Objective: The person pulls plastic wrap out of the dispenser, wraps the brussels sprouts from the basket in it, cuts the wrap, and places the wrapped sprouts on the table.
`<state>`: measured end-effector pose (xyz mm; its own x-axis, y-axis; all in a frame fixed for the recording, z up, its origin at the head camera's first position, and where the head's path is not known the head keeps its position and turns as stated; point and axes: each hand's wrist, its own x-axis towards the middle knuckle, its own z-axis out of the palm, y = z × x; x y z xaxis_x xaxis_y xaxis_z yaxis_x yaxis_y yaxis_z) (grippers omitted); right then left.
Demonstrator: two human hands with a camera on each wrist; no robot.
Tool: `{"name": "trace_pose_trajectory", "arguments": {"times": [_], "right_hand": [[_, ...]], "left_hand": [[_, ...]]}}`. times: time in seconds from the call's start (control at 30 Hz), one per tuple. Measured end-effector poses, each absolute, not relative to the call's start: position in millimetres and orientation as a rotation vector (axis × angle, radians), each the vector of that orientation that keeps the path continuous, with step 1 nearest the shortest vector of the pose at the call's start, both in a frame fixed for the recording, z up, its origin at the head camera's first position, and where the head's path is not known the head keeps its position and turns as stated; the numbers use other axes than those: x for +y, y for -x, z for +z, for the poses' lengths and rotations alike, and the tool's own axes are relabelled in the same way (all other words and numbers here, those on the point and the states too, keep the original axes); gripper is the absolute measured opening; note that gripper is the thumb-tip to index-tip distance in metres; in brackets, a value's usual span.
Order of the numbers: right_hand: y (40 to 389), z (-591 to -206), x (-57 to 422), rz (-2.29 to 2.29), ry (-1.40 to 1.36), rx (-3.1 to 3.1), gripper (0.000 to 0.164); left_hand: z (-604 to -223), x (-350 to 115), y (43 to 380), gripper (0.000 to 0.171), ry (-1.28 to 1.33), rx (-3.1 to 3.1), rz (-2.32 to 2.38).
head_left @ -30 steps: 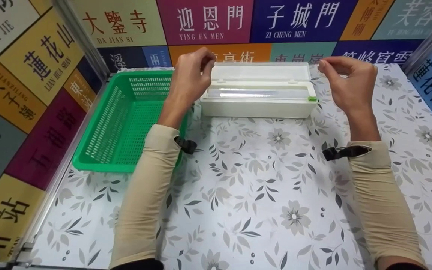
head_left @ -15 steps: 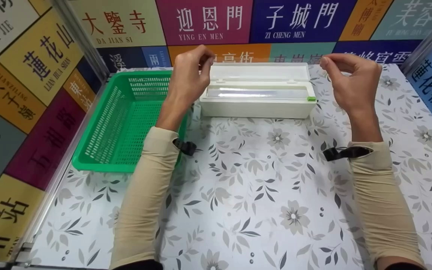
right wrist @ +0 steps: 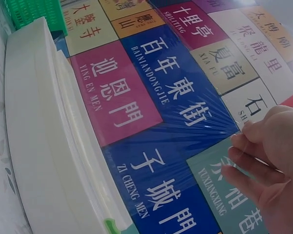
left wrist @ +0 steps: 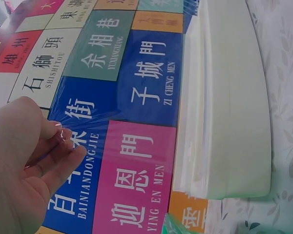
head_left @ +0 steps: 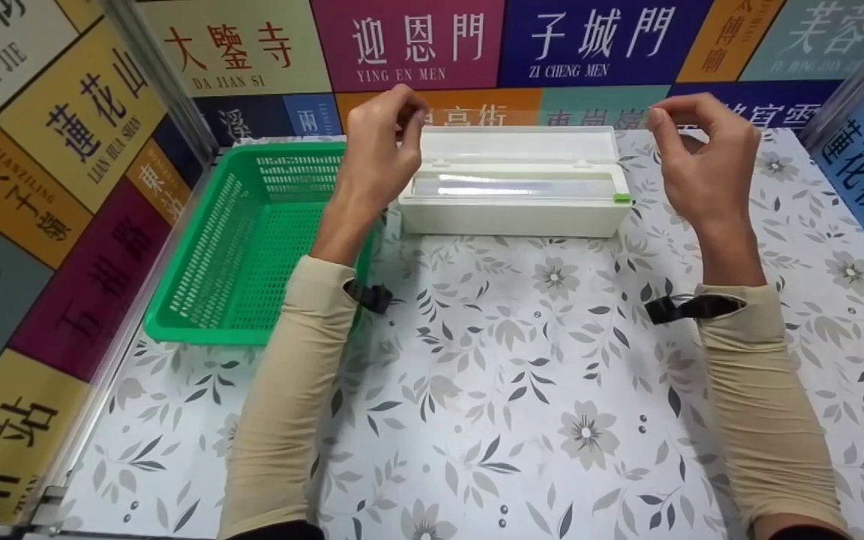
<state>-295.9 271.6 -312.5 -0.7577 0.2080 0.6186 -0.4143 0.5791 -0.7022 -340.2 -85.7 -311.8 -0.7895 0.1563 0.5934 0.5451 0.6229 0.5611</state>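
clear thin plastic film (left wrist: 90, 118), pinched by left hand (head_left: 383, 146) and right hand (head_left: 709, 161), stretched between near far edge of white floral table (head_left: 507, 322); beside open white rectangular box (head_left: 514, 219); near far-left corner, green perforated plastic basket (head_left: 207, 332).

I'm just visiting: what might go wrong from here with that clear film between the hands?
The thin clear plastic film bunches into creases where the left hand and right hand pinch it, so it may tear or slip there.
Neither hand steadies the long white rectangular box, so a hard pull on the film might shift it.
In the head view the left hand overlaps the green perforated plastic basket, so lowering that hand might bump it.
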Motion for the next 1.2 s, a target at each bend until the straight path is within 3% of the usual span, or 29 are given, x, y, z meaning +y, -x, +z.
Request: {"name": "trace_pose_trajectory", "arguments": {"times": [1.2], "right_hand": [[268.9,-288.7,267.1,1.204,-0.218,-2.048,0.019]], "left_hand": [[-293.4,-95.0,319.1,0.018,0.622,-2.25,-1.044]]}}
